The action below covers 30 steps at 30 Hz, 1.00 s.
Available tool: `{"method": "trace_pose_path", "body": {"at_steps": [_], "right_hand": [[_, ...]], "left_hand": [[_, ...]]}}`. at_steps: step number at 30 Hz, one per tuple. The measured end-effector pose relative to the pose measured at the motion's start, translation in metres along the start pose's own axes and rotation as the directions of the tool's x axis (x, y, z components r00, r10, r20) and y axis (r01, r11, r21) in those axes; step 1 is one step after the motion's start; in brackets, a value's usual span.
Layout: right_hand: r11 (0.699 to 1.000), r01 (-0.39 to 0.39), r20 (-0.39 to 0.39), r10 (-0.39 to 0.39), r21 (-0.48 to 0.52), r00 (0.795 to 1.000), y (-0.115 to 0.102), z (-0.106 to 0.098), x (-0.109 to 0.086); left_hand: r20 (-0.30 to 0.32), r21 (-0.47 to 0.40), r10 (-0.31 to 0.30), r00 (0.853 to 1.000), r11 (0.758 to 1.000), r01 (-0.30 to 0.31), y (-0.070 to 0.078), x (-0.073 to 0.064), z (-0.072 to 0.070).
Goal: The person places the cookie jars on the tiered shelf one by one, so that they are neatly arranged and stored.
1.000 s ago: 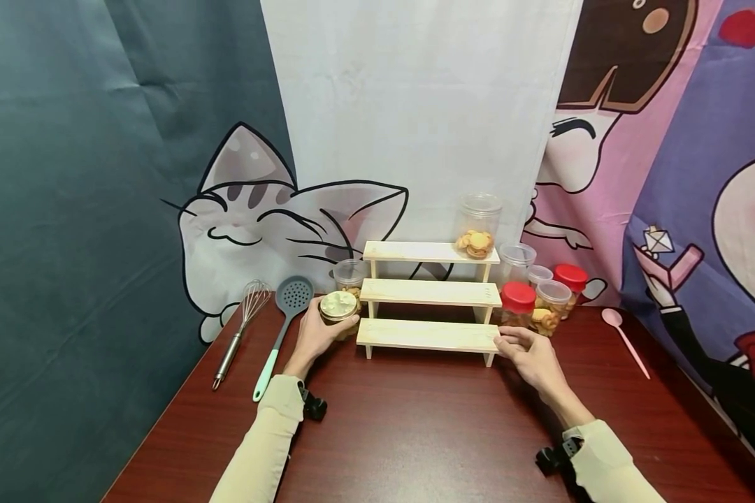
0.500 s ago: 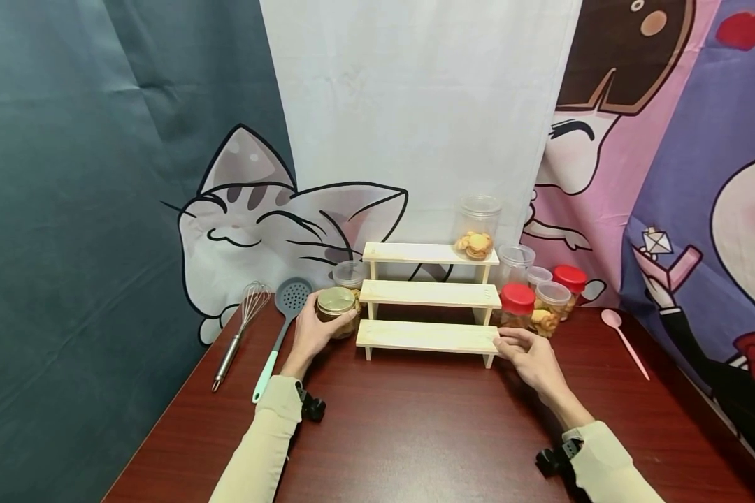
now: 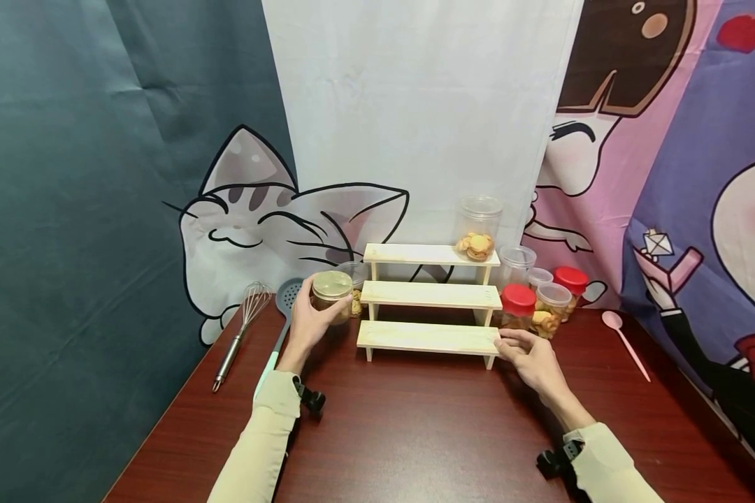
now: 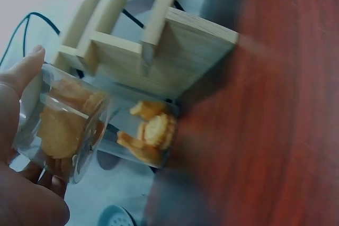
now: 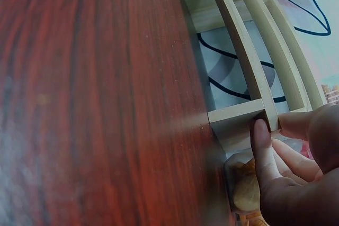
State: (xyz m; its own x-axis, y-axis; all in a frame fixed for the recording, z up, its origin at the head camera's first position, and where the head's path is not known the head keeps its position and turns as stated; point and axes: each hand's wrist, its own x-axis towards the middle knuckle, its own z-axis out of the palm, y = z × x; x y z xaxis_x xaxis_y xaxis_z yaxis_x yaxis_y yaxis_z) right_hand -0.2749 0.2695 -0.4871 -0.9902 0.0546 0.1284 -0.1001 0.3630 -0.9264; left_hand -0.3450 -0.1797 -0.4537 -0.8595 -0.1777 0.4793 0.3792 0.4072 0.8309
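My left hand (image 3: pixel 308 318) grips a clear plastic jar (image 3: pixel 331 297) of cookies beside the left end of a three-step wooden display stand (image 3: pixel 429 335). In the left wrist view the jar (image 4: pixel 66 123) is off the table, fingers and thumb round its sides, cookies showing through the wall. Behind it another cookie jar (image 4: pixel 151 130) stands against the stand's side, partly hidden in the head view. My right hand (image 3: pixel 531 360) pinches the right end of the lowest step, thumb and fingers at the board's corner in the right wrist view (image 5: pixel 267 117).
A cookie jar (image 3: pixel 478 234) stands on the top step's right end. Right of the stand cluster several jars, including red-lidded ones (image 3: pixel 518 300). A whisk (image 3: pixel 242 332) and a slotted skimmer (image 3: pixel 287 297) lie on the left, a pink spoon (image 3: pixel 623 342) on the right.
My left hand has lifted the jar up and slightly left, and the lid's face has turned from facing me to more upward. The right hand has stayed at the stand.
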Motion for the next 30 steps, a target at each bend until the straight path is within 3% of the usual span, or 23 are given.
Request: {"method": "trace_pose_path", "body": {"at_steps": [6,12,21,30], "right_hand": [[1.0,0.0,0.0,0.0,0.006,1.0,0.0,0.0,0.0],[1.0,-0.005,-0.001,0.005,-0.001,1.0,0.0,0.0,0.0],[1.0,-0.002,-0.002,0.002,-0.012,1.0,0.0,0.0,-0.001],[1.0,-0.006,0.0,0.006,-0.005,1.0,0.0,0.0,-0.001]], "left_hand": [[-0.039,-0.034,0.022,0.999,0.999,-0.024,0.015,0.011,0.001],[-0.033,-0.062,0.05,0.998,0.997,-0.052,0.038,0.02,0.011],[-0.01,-0.166,0.115,0.993,0.979,-0.115,0.074,0.033,0.045],[-0.001,-0.153,0.152,0.988,0.977,-0.15,0.102,0.041,0.081]]}}
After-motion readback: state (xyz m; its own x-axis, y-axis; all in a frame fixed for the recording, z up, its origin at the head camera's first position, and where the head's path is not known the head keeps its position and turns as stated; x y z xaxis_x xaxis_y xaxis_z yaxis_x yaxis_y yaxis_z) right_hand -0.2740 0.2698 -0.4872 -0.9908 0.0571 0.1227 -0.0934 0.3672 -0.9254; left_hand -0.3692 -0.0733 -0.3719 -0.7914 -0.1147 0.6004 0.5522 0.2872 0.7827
